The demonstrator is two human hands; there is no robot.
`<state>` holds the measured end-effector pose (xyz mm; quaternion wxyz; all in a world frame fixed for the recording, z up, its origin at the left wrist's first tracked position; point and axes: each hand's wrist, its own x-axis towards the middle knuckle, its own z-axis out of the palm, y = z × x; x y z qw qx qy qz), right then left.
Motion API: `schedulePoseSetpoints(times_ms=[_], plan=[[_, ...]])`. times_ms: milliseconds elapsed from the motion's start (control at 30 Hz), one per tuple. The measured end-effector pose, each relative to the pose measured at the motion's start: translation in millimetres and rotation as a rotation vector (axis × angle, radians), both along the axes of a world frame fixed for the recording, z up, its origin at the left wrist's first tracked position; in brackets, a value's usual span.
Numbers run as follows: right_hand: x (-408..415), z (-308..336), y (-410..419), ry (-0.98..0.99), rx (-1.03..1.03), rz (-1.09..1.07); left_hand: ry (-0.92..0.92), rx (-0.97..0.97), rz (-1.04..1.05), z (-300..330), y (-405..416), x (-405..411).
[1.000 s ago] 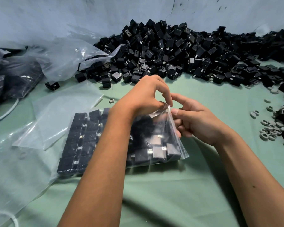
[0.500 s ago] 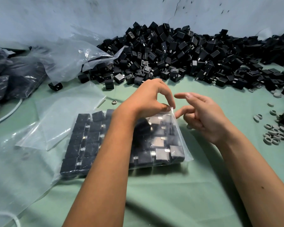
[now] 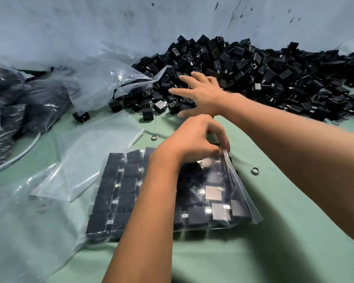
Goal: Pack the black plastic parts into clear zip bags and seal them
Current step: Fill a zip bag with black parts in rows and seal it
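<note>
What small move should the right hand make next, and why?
Probably lower the right hand and pick up parts from the pile of black parts: its fingers are spread above it, while the left hand pinches the zip bag at its mouth.

The counter (image 3: 274, 252) has a pale green cloth over it. Near the middle sits a filled zip bag (image 3: 223, 201) of black parts. Far right there's a huge pile of loose black parts (image 3: 264, 64). Empty clear bags (image 3: 86, 160) lie left, dark stuffed bags (image 3: 18, 103) far left, and a few grey rings (image 3: 254, 170) are scattered around.
</note>
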<state>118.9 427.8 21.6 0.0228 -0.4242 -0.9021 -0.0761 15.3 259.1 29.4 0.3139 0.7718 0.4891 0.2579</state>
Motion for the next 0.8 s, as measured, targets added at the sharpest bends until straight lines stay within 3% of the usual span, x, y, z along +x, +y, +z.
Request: schedulePoseSetpoints(times_ms=[100, 167, 400, 600, 700, 800], plan=[[-18, -18, 11, -0.128, -0.135, 0.026, 0.013, -0.001, -0.015, 0, 1, 1], [-19, -28, 10, -0.066, -0.169, 0.015, 0.028, -0.001, -0.035, -1, 2, 2], [53, -37, -8, 0.136, -0.037, 0.006, 0.014, 0.007, -0.018, -5, 2, 4], [112, -40, -44, 0.121, 0.095, -0.135, 0.017, 0.000, -0.008, -3, 0, 7], [117, -40, -76, 0.257, 0.221, -0.110, 0.024, -0.001, -0.013, -1, -1, 7], [112, -42, -109, 0.440, 0.157, -0.172, 0.031, -0.002, -0.005, 1, -2, 6]])
